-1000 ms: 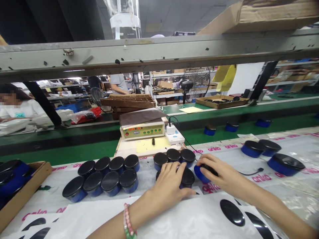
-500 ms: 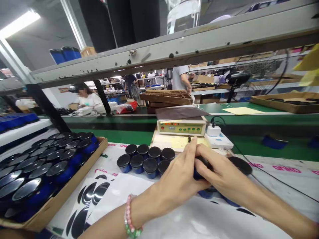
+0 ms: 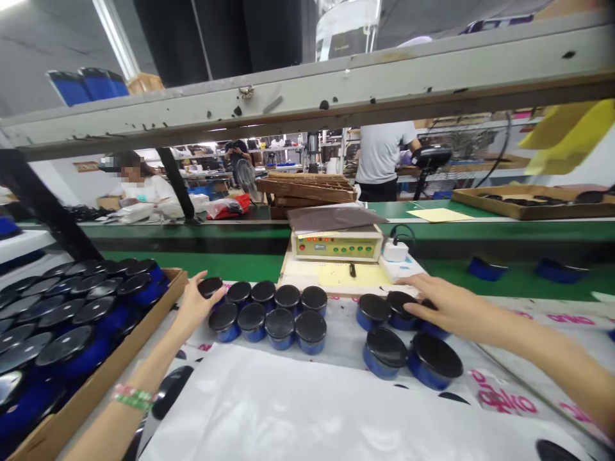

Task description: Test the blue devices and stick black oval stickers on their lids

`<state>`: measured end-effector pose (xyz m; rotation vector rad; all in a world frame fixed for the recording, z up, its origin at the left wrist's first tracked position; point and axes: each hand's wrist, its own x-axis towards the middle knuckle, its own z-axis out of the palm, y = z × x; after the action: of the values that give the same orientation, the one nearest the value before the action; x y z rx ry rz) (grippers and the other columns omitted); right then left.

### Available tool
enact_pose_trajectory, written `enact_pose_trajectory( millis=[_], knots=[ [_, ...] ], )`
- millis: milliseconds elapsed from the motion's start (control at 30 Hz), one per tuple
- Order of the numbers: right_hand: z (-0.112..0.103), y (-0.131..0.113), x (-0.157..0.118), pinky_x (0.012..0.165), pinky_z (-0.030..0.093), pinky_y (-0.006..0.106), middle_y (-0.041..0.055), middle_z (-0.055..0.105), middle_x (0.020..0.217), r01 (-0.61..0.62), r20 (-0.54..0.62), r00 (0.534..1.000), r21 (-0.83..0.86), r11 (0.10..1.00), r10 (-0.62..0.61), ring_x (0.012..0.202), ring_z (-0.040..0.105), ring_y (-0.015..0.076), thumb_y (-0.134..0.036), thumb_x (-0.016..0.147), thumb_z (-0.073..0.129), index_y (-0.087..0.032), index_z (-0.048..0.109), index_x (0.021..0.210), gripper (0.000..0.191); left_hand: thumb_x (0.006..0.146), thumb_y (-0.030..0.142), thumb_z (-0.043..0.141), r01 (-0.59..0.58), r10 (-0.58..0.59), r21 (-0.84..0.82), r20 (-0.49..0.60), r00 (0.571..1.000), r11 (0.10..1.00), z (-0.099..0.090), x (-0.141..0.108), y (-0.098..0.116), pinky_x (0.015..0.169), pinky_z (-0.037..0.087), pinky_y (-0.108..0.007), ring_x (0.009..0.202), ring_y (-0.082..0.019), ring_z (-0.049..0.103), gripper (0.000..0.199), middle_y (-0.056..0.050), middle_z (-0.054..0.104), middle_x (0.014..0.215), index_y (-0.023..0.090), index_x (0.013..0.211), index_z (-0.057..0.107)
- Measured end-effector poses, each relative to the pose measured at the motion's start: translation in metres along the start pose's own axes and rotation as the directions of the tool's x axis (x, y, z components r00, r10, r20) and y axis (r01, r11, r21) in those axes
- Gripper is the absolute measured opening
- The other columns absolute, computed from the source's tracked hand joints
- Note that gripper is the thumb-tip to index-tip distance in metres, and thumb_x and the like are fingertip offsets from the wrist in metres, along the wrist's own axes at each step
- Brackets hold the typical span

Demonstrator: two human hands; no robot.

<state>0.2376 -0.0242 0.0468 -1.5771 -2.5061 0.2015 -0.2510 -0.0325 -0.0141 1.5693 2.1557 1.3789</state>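
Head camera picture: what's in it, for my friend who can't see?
Two hands work at a table of black-topped blue tubs: the left hand curls around one tub beside two rows, the right hand touches a smaller cluster. More tubs fill a cardboard box at left.

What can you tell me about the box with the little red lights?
The control box has a cream case and a yellow-green front with small red lights, a red button, a small display and a row of green buttons. It stands level on a pale board, a dark brown sheet over its top. Nobody is touching it.
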Motion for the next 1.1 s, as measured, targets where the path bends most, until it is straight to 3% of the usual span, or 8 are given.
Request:
enact_pose_trajectory(
  millis=[133,300,367,533,733,900,1033,1100],
  knots=[
    [0.020,-0.008,0.008,0.100,0.037,0.048,0.0128,0.047,0.137,0.093,0.113,0.990,-0.026,0.995,-0.089,0.123,0.045,0.0336,-0.047,0.082,0.047,-0.019,0.042,0.136,0.061,0.074,0.055,0.051,-0.036,0.033,0.033,0.095,0.995,0.999,0.005,-0.009,-0.003,0.099,0.037,-0.051,0.112,-0.032,0.052,0.055,-0.014,0.058,0.109,0.014,0.109,0.054],
    [0.033,-0.021,0.026,0.094,0.039,0.049,0.0110,0.056,0.127,0.105,0.188,0.977,-0.040,0.994,-0.096,0.118,0.047,0.0363,-0.041,0.073,0.061,-0.028,0.041,0.137,0.069,0.083,0.052,0.042,-0.249,0.248,0.067,0.018,0.969,0.966,0.008,-0.032,0.060,0.108,0.026,-0.045,0.126,-0.028,0.037,0.050,-0.012,0.046,0.125,0.018,0.119,0.050],
    [0.037,-0.017,0.029,0.089,0.042,0.049,0.0135,0.057,0.123,0.085,0.191,0.979,-0.047,0.995,-0.074,0.116,0.048,0.0374,-0.039,0.070,0.063,-0.026,0.040,0.138,0.073,0.086,0.047,0.043,-0.393,0.389,0.050,0.074,0.918,0.918,0.014,-0.054,0.092,0.105,0.029,-0.040,0.120,-0.023,0.044,0.037,-0.007,0.050,0.121,0.023,0.113,0.054],
    [0.043,0.006,0.026,0.085,0.044,0.045,0.0156,0.058,0.114,0.041,0.099,0.994,-0.037,0.998,-0.037,0.103,0.054,0.0349,-0.034,0.067,0.065,-0.017,0.055,0.117,0.054,0.092,0.030,0.046,-0.709,0.682,-0.016,0.293,0.671,0.705,0.041,-0.108,0.155,0.097,0.030,-0.041,0.114,-0.022,0.046,0.019,-0.006,0.056,0.114,0.024,0.108,0.055],
    [0.016,0.000,0.013,0.084,0.045,0.041,0.0114,0.057,0.111,0.039,-0.141,0.990,0.061,0.997,-0.030,0.101,0.056,0.0296,-0.039,0.078,0.059,-0.020,0.051,0.113,0.041,0.090,0.023,0.050,-0.720,0.712,-0.166,0.406,0.572,0.673,0.068,-0.122,0.179,0.092,0.033,-0.039,0.107,-0.020,0.049,0.013,-0.003,0.059,0.107,0.023,0.101,0.057],
    [-0.006,-0.040,-0.004,0.085,0.048,0.035,0.0067,0.056,0.115,0.237,-0.264,0.954,0.367,0.899,-0.144,0.107,0.054,0.0232,-0.044,0.089,0.046,-0.026,0.056,0.109,0.029,0.090,0.023,0.051,-0.670,0.686,-0.229,0.454,0.568,0.706,0.072,-0.128,0.183,0.095,0.035,-0.041,0.109,-0.020,0.051,0.017,-0.001,0.061,0.110,0.024,0.106,0.056],
    [-0.005,-0.075,-0.015,0.090,0.048,0.034,0.0044,0.052,0.124,0.350,-0.279,0.935,0.650,0.675,-0.217,0.114,0.051,0.0214,-0.037,0.088,0.054,-0.030,0.049,0.120,0.034,0.078,0.045,0.066,-0.453,0.578,-0.359,0.490,0.653,0.816,0.060,-0.134,0.186,0.098,0.041,-0.042,0.121,-0.025,0.047,0.082,-0.010,0.043,0.139,0.025,0.142,0.021],
    [-0.003,-0.090,-0.018,0.094,0.046,0.035,0.0052,0.049,0.129,0.352,-0.255,0.936,0.723,0.594,-0.244,0.115,0.050,0.0215,-0.032,0.085,0.058,-0.030,0.041,0.127,0.045,0.073,0.048,0.070,-0.375,0.556,-0.420,0.498,0.666,0.826,0.051,-0.136,0.187,0.097,0.044,-0.040,0.119,-0.026,0.050,0.093,-0.010,0.043,0.139,0.026,0.145,0.015]
  ],
)
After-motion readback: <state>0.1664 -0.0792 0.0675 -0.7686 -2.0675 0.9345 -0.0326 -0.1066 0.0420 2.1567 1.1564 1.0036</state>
